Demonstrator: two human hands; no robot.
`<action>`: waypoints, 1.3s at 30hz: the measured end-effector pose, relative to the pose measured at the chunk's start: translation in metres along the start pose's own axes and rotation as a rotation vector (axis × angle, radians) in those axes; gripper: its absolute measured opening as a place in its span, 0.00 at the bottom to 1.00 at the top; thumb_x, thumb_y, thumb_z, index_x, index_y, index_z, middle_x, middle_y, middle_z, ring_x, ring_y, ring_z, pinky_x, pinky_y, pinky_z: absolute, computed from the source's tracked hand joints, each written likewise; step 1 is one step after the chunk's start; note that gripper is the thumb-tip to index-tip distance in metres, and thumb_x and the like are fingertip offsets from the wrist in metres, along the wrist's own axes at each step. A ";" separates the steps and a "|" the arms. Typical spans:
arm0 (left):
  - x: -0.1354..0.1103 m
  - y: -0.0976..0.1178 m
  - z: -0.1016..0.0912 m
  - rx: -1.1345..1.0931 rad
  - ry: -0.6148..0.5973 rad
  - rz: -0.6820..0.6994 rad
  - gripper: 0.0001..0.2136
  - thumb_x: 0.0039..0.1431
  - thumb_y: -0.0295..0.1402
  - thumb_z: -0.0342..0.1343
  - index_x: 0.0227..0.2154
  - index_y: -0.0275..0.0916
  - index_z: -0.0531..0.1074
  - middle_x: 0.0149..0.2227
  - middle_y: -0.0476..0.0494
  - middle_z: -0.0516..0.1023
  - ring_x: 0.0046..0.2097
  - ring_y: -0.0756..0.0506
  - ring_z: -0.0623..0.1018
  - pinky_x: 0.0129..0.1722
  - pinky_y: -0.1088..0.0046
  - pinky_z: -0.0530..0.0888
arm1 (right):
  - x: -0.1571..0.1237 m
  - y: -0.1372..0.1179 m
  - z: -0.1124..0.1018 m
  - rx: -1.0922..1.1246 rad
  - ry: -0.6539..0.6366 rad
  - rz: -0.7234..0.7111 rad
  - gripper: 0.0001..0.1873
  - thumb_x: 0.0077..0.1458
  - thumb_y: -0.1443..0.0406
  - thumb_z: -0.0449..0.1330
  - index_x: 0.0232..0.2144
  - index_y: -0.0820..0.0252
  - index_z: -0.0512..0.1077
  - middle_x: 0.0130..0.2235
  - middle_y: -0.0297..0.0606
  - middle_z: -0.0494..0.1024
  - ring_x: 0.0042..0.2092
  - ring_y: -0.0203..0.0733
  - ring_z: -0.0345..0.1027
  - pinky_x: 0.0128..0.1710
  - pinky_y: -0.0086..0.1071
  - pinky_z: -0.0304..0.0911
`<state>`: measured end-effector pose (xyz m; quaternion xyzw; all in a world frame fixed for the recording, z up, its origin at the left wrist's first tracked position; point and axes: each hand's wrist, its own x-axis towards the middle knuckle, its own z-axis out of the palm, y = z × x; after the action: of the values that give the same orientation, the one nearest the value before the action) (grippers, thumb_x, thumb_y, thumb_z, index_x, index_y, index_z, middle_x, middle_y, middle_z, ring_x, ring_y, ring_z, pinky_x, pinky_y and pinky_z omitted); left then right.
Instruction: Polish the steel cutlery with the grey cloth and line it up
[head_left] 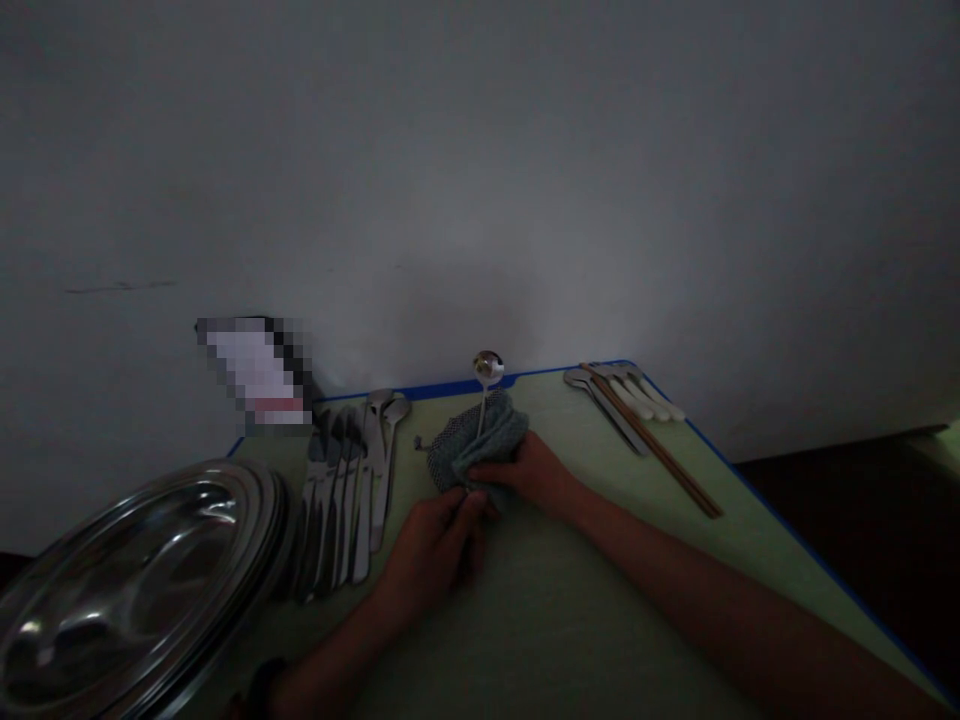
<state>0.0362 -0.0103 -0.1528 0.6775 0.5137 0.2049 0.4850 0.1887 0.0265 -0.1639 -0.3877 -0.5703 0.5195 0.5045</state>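
— What's closest to you?

— Both forearms [675,590], coming in from the bottom edge and meeting over the table [570,640]. They lead to what I'm holding: a spoon [488,366] standing nearly upright near the back middle of the table, bowl at the top, its handle running down into a grey cloth [480,435].

— How are your hands set?

— My right hand [529,472] is closed around the cloth from the right, pressing it about the handle. My left hand [431,545] sits just below, fingers pinched together on the spoon's lower end. It's dim, and the handle itself is hidden there.

— And around that?

— Just left of the cloth lies a row of cutlery [349,490], handles towards me. Further left, at the near corner, a stack of steel plates [135,580]. Well apart on the right are chopsticks [660,452] beside some white-handled spoons [645,395]. A blurred-out object [259,370] stands at the back left against the wall [480,180].
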 end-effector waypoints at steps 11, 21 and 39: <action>0.000 0.000 -0.003 -0.049 0.030 0.005 0.19 0.59 0.46 0.39 0.25 0.37 0.66 0.12 0.57 0.63 0.14 0.53 0.63 0.13 0.81 0.60 | -0.001 0.003 0.001 0.026 -0.017 -0.030 0.18 0.41 0.62 0.64 0.39 0.54 0.73 0.43 0.34 0.77 0.46 0.41 0.69 0.52 0.38 0.58; -0.004 0.004 -0.001 0.169 -0.088 0.109 0.19 0.59 0.42 0.42 0.19 0.37 0.66 0.13 0.55 0.62 0.17 0.53 0.64 0.18 0.80 0.60 | 0.011 0.011 0.002 0.679 0.418 0.217 0.13 0.38 0.61 0.66 0.30 0.57 0.73 0.35 0.32 0.79 0.40 0.39 0.71 0.46 0.35 0.64; -0.009 0.009 -0.003 0.083 -0.094 0.088 0.15 0.61 0.40 0.38 0.22 0.40 0.60 0.20 0.52 0.66 0.25 0.49 0.69 0.27 0.76 0.66 | 0.007 0.016 0.001 0.384 0.290 0.039 0.21 0.38 0.63 0.66 0.39 0.57 0.72 0.43 0.37 0.77 0.47 0.44 0.69 0.51 0.40 0.59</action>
<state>0.0352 -0.0174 -0.1415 0.7276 0.4683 0.1725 0.4707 0.1855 0.0358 -0.1785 -0.3660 -0.3751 0.5671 0.6354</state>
